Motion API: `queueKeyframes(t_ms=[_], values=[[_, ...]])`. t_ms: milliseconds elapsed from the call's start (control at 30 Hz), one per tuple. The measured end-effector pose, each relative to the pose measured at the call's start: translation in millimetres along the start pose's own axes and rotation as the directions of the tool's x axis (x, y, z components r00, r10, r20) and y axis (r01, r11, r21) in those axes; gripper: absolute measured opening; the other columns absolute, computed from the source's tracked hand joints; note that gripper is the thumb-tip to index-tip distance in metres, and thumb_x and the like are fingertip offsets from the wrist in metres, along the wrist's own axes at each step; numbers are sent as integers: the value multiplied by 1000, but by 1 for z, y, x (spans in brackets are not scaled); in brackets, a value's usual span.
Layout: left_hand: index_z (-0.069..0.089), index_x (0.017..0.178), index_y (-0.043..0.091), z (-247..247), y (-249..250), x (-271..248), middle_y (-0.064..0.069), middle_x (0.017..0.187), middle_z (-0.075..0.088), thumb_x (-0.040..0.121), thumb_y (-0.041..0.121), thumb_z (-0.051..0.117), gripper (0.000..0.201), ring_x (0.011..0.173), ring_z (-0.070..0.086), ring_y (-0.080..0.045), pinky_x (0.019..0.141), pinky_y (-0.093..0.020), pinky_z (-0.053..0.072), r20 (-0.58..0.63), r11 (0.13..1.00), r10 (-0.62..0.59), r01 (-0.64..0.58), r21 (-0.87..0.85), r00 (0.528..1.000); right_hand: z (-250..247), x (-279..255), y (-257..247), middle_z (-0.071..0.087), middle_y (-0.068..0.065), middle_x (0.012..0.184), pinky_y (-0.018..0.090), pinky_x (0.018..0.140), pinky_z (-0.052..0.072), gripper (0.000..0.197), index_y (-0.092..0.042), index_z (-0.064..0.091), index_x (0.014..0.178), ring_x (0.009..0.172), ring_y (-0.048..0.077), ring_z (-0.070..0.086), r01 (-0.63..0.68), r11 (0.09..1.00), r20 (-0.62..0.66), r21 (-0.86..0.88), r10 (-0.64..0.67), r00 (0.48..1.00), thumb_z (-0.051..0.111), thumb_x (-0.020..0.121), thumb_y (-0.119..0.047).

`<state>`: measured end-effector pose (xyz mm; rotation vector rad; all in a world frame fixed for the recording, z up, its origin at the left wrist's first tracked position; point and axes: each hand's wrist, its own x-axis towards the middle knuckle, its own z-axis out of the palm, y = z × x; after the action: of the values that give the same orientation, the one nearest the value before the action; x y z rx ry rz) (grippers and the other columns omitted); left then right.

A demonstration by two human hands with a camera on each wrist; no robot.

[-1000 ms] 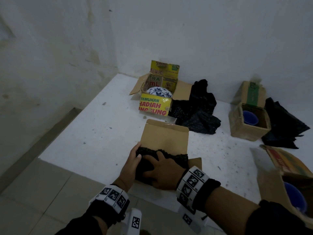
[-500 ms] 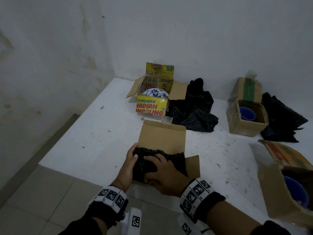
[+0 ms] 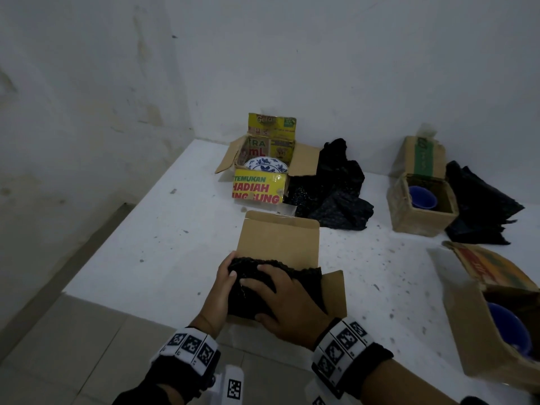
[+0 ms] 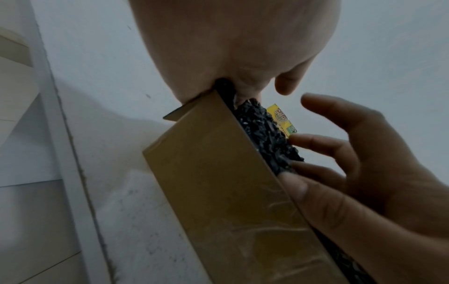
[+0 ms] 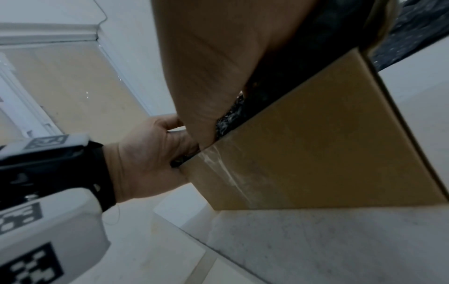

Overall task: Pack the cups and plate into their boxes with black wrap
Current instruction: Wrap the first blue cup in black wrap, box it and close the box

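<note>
Head view: hands (image 3: 280, 299) apparently on wrap (image 3: 251, 293).

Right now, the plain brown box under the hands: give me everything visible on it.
The plain brown box is unprinted cardboard at the near edge of the white table, top open, rear lid flap upright, a side flap out to the right. Crinkled black wrap fills its mouth. The left hand rests on its left side; the right hand presses the wrap down.

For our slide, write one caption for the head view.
Both hands, left hand and right hand, press black wrap into the near box.
</note>
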<state>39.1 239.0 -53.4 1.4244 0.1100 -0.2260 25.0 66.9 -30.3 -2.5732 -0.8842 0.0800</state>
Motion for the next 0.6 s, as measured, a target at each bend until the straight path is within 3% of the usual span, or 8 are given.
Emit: queueKeyframes(t_ms=[100,200,333,433,467,533,600], values=[[32,141,26,0,1,0,0,144,37,89,36,40,53,131,38,-16,112,-41,30,5,1000,-3,3,-2,1000,1,-6,-4,45,10,130,46,90,49,73,-24,36,137,118,27,46,-123,989,-136,-76,112,984,55,73,-56],[30,142,22,0,0,0,0,148,32,97,30,37,46,135,31,-14,116,-40,23,5,1000,14,-14,3,1000,15,-14,-7,53,10,125,43,95,46,81,-16,43,135,113,26,51,-262,964,-204,-48,248,947,53,71,-65],[35,133,28,0,-3,0,5,150,28,85,39,34,49,139,25,-9,118,-37,17,13,996,66,-66,53,998,26,-13,-4,56,10,124,40,94,46,83,-9,45,134,109,27,55,-320,946,-145,-43,311,939,25,86,-73],[38,128,32,-1,-4,2,6,149,29,84,43,36,45,139,25,-8,119,-37,17,15,995,77,-78,56,997,12,-3,-3,48,8,132,36,100,37,96,-13,39,139,118,25,45,-341,940,-43,21,342,939,6,79,-81],[38,127,33,-1,-5,2,7,149,29,82,48,38,47,138,25,-8,119,-37,17,18,995,77,-78,54,997,4,-1,-1,45,7,134,34,100,36,92,-15,35,140,120,23,41,-348,936,1,40,349,937,12,81,-80],[38,127,34,-1,-5,3,8,148,29,77,55,41,54,138,25,-8,119,-38,17,25,995,78,-79,56,997,-7,0,0,43,5,133,34,96,41,65,-17,35,139,120,22,41,-309,951,31,26,309,951,37,90,-59],[38,126,34,-1,-4,3,7,148,29,81,48,39,47,139,25,-9,119,-38,16,26,996,72,-74,42,997,-14,-5,-5,49,7,126,37,87,50,45,-16,48,127,113,24,48,-282,958,-77,-57,277,958,57,87,-35]])
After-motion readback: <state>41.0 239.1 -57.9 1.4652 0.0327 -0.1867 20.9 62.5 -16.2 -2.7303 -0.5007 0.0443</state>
